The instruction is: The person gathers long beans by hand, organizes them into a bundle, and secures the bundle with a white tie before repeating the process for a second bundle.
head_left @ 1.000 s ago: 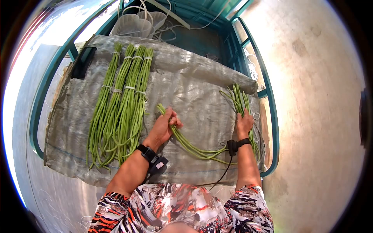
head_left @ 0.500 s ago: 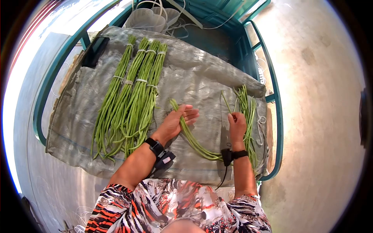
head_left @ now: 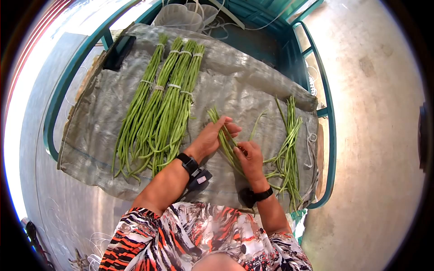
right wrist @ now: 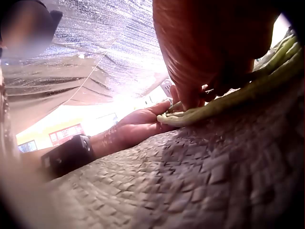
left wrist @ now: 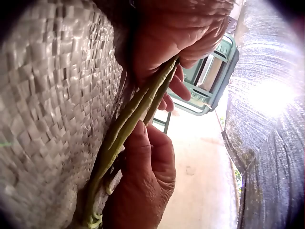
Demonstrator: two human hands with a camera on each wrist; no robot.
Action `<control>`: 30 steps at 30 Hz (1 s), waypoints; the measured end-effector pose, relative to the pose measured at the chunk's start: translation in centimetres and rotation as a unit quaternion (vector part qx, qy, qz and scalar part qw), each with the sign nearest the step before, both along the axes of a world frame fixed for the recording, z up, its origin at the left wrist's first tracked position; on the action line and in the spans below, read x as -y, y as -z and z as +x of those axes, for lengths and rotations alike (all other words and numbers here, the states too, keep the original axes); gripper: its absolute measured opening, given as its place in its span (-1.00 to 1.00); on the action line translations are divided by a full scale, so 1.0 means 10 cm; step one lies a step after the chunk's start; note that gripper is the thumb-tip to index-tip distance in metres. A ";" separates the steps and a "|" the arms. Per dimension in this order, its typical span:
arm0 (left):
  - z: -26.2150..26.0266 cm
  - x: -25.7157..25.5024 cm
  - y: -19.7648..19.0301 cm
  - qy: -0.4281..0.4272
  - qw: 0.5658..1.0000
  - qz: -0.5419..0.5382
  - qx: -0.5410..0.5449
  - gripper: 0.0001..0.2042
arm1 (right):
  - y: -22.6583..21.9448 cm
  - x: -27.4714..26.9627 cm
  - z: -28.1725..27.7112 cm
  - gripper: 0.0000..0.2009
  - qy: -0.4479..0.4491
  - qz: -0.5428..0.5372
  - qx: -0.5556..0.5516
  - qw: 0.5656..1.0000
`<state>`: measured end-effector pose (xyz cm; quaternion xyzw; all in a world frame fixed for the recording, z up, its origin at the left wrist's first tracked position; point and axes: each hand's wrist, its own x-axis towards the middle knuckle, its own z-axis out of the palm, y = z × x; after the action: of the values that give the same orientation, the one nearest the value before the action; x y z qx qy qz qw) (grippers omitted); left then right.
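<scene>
In the head view my left hand [head_left: 210,137] grips a small bunch of long green beans [head_left: 226,143] between thumb and palm, its other fingers extended. My right hand [head_left: 250,160] is close beside that bunch, thumb and forefinger pinched together on a long bean at its edge. The left wrist view shows this thumb [left wrist: 138,148] against the beans [left wrist: 128,121], just below the left hand. Past the right hand's knuckles one bean [head_left: 257,124] sticks out. A loose pile of long beans [head_left: 291,149] lies to the right. On the left lie several tied bundles of long beans [head_left: 169,104].
Everything lies on a grey woven plastic sheet [head_left: 253,90] spread over a teal metal cart with side rails [head_left: 332,149]. A dark flat object [head_left: 120,53] sits at the upper left. Whitish tubs [head_left: 178,18] stand behind, and pale string [head_left: 312,140] lies at the right edge.
My right hand has left the loose pile at the right, pinching a bean, and moved left to the bunch in my left hand. The left hand keeps its grip; the camera view has shifted.
</scene>
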<state>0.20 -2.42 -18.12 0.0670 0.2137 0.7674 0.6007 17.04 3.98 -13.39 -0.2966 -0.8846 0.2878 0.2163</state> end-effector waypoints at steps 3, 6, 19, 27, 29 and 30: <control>0.02 -0.01 -0.07 -0.015 1.000 -0.025 0.002 -0.72 | 0.02 0.00 0.02 -0.88 -0.009 0.020 0.009 1.000; -0.02 0.01 -0.04 -0.002 1.000 -0.019 0.024 -0.76 | 0.00 0.04 0.04 -0.88 -0.007 0.020 0.013 1.000; 0.02 -0.02 -0.10 0.009 1.000 -0.020 0.010 -0.69 | -0.04 -0.25 -0.02 -0.78 0.181 -0.017 0.140 0.973; 0.00 -0.03 -0.08 0.006 1.000 0.011 0.006 -0.49 | -0.09 0.10 0.00 -0.84 0.072 -0.024 -0.046 0.996; 0.01 -0.04 -0.11 0.000 1.000 -0.008 0.000 -0.45 | -0.06 0.10 0.02 -0.84 0.087 -0.024 -0.091 0.992; 0.00 -0.03 -0.18 0.003 1.000 -0.025 0.006 -0.45 | -0.06 0.09 0.02 -0.84 0.082 -0.022 -0.086 0.993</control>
<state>0.20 -2.14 -16.34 0.0477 0.2291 0.7602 0.6061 17.25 3.11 -12.82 -0.3472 -0.8285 0.3131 0.3081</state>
